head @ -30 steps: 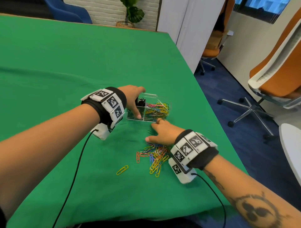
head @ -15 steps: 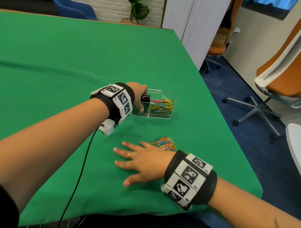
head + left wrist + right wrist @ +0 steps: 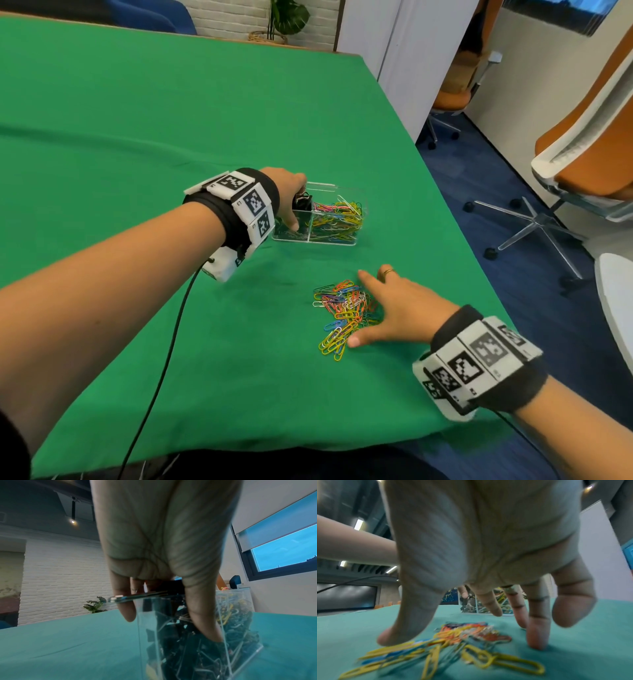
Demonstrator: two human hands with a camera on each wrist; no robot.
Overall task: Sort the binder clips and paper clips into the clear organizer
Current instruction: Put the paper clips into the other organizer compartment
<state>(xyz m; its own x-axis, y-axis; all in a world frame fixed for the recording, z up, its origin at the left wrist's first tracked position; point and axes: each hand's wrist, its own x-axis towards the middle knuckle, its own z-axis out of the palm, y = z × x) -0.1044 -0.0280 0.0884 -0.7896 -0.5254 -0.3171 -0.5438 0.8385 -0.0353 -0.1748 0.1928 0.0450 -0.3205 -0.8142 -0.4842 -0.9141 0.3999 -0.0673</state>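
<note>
The organizer (image 3: 337, 219) is gripped by the left hand (image 3: 291, 192); the right hand (image 3: 397, 308) is spread over loose clips (image 3: 342, 311), the thumb touching them only seen wrist-side.

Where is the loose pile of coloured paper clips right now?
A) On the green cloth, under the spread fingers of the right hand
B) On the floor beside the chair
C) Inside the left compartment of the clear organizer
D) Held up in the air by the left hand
A: the loose pile of paper clips lies on the green cloth, nearer the person than the clear organizer, with the right hand spread over its edge.
</note>
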